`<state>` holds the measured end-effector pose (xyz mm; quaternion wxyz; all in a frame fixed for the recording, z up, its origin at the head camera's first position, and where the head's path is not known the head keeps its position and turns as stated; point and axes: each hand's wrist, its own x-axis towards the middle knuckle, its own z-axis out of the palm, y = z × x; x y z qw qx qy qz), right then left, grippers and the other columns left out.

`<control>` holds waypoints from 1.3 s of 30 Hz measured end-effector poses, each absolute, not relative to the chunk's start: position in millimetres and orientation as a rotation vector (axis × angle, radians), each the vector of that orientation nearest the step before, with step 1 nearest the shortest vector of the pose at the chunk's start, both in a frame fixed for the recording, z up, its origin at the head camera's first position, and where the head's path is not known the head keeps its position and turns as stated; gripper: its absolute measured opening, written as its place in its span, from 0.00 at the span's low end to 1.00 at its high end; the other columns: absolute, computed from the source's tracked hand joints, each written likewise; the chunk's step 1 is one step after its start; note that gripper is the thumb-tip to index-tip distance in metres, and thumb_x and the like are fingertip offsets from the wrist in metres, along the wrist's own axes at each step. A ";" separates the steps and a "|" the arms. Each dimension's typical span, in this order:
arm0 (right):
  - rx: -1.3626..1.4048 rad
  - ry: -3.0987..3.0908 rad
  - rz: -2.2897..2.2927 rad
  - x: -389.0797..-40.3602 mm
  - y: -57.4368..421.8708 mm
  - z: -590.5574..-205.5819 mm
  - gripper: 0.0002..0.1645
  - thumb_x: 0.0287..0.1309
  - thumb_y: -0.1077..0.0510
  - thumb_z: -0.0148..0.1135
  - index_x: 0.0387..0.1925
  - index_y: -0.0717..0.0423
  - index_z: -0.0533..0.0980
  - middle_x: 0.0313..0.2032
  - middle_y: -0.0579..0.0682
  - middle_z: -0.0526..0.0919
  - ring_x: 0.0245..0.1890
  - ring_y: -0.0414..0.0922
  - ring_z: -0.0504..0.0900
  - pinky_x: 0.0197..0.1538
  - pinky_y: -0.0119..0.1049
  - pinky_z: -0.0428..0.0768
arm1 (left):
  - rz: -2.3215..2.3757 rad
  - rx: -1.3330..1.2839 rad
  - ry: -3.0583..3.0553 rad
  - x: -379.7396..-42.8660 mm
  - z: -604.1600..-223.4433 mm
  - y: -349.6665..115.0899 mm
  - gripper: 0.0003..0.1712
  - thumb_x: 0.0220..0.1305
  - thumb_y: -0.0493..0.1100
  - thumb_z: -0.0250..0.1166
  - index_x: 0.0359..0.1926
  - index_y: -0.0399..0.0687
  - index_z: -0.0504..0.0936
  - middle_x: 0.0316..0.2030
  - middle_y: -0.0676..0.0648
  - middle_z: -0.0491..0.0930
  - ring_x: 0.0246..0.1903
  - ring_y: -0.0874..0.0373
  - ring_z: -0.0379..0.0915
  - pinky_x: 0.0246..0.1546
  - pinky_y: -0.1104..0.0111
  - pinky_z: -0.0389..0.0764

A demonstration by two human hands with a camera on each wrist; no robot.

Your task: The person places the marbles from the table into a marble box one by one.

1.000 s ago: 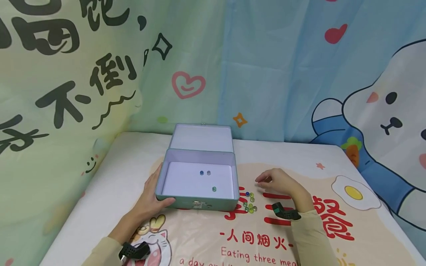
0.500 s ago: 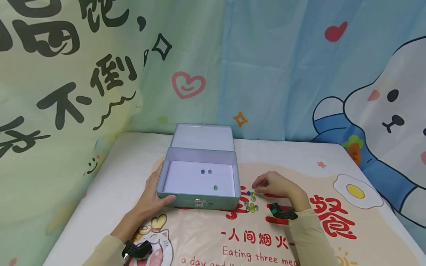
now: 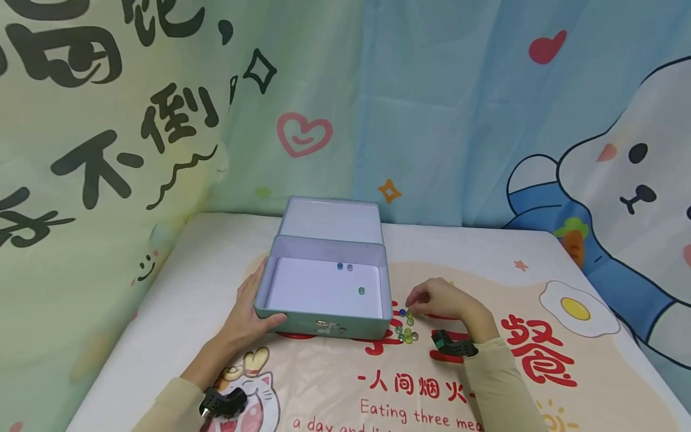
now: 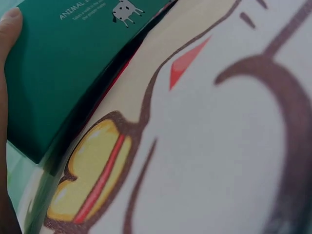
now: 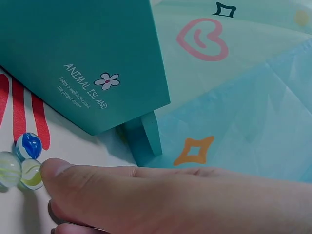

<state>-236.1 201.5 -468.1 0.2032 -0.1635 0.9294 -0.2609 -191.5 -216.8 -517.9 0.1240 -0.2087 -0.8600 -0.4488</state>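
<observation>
An open-lidded green tin box [image 3: 335,329] with a pale inside stands mid-table in the head view. Inside lie a blue marble [image 3: 340,266], a greyish marble [image 3: 349,267] and a green marble [image 3: 361,291]. My left hand [image 3: 251,309] grips the box's near left corner, fingers along the side and thumb on the front. To the right of the box, my right hand [image 3: 445,298] hovers low, fingers bent. Its thumb tip is right at a yellow-green marble [image 5: 32,174], beside a blue-and-white marble [image 5: 29,146] and a clear marble [image 5: 9,169].
Several more green marbles [image 3: 407,336] lie close to the box's right side. A printed cloth [image 3: 415,414] with red lettering covers the table. Behind the raised lid [image 3: 332,217] hangs a patterned curtain [image 3: 415,108].
My right hand has come left and down to the loose marbles. The marbles inside the box have rolled back and to the right. My left hand stays at the box's corner.
</observation>
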 end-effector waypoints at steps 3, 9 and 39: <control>-0.467 2.590 -0.729 -236.2 201.3 -467.9 0.04 0.55 0.57 0.67 0.34 0.48 0.84 0.34 0.43 0.84 0.35 0.43 0.74 0.39 0.34 0.75 | -1.301 -0.617 -2.500 -191.3 -518.4 -216.5 0.66 0.44 0.64 0.70 0.76 0.60 0.38 0.74 0.44 0.49 0.70 0.43 0.47 0.67 0.44 0.43; -0.474 2.582 -0.732 -235.8 200.5 -468.0 0.03 0.55 0.57 0.67 0.33 0.48 0.84 0.33 0.43 0.83 0.34 0.43 0.73 0.38 0.34 0.75 | -1.290 -0.631 -2.484 -191.8 -518.9 -216.6 0.66 0.45 0.67 0.69 0.76 0.59 0.39 0.73 0.41 0.50 0.70 0.42 0.48 0.66 0.44 0.43; -0.489 2.543 -0.693 -235.5 193.7 -465.8 0.02 0.52 0.57 0.70 0.30 0.48 0.83 0.27 0.42 0.82 0.29 0.41 0.74 0.38 0.34 0.75 | -1.343 -0.551 -2.520 -189.0 -521.5 -217.5 0.67 0.42 0.58 0.73 0.76 0.59 0.40 0.73 0.41 0.52 0.70 0.41 0.46 0.64 0.42 0.47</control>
